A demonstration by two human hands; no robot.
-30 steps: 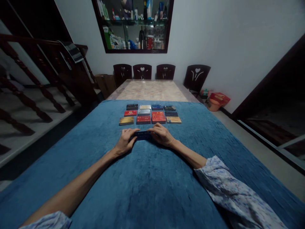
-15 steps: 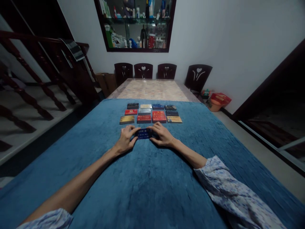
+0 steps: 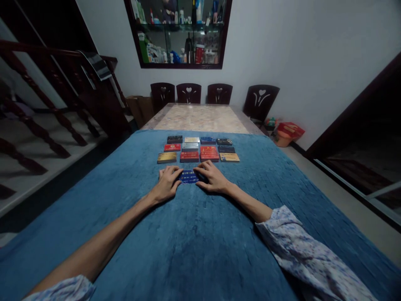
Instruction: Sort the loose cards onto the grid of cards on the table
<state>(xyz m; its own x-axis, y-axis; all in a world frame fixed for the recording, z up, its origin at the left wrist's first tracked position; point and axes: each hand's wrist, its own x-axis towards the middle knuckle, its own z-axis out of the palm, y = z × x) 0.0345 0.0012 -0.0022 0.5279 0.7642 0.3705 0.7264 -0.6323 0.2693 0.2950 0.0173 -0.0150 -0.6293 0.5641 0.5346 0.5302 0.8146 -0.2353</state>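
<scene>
A dark blue card (image 3: 189, 176) with pale printing lies just above or on the blue cloth (image 3: 188, 234); whether more cards sit under it I cannot tell. Its left end is pinched between the thumb and fingers of my left hand (image 3: 167, 182). At the opposite end, my right hand (image 3: 213, 177) grips it the same way. Beyond the hands, small card stacks stand in three rows. The nearest row has a gold stack (image 3: 167, 157), a red stack (image 3: 189, 156), another red stack (image 3: 209, 156) and a pale yellow stack (image 3: 229, 157).
Behind these are a silver stack (image 3: 190, 146), a black stack (image 3: 174, 139) and several others. The bare tabletop (image 3: 200, 117) shows past the cloth. Several dark chairs (image 3: 261, 102) line the far wall. A wooden railing (image 3: 37, 113) runs along the left.
The blue card's face has tilted flatter and looks brighter, so its printing reads more clearly. Both hands stay in nearly the same place, still at its ends.
</scene>
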